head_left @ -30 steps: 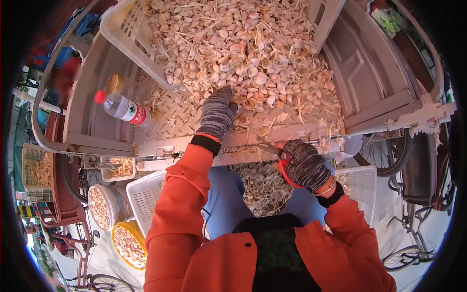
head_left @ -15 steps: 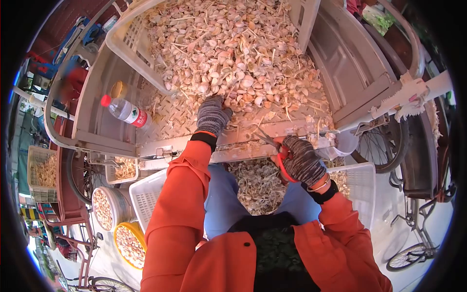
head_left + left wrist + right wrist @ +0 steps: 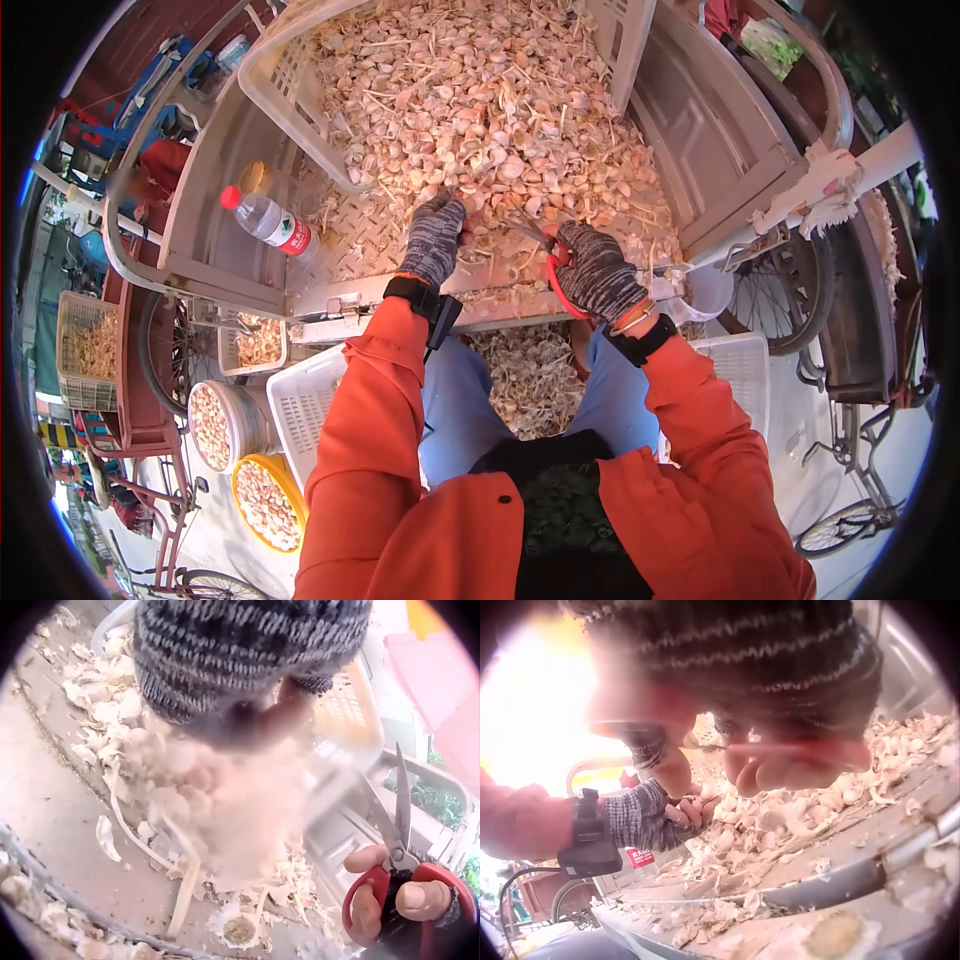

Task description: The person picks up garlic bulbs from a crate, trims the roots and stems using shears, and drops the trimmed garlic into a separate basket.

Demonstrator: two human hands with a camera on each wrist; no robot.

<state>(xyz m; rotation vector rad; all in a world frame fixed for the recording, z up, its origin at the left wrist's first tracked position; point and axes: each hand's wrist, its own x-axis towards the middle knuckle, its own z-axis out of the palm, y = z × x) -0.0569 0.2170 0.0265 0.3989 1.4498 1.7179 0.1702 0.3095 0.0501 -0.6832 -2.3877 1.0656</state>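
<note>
My gloved left hand [image 3: 436, 240] is at the near edge of the garlic heap [image 3: 480, 110]. Its bare fingertips curl round a pale piece of garlic [image 3: 706, 791], partly hidden by the fingers and blurred in the left wrist view. My gloved right hand [image 3: 600, 268] grips red-handled scissors [image 3: 397, 859], with fingers through the loops. The scissors' blades stand apart in the left wrist view, and in the head view they point left toward the left hand. Loose cloves, papery skins and cut stalks lie about both hands on the metal cart bed [image 3: 350, 270].
A plastic bottle [image 3: 268, 222] leans by the cart's left wall. A white crate [image 3: 305, 130] borders the heap. Below the cart edge stand a white bucket [image 3: 212, 425] and a yellow bucket [image 3: 268, 503] of cloves, beside another white crate [image 3: 300, 405]. Skins lie between the knees.
The right hand has moved up and left with the scissors, bringing the blades close to the left hand. The left hand has stayed at the heap's near edge, turning slightly. The view has shifted a little.
</note>
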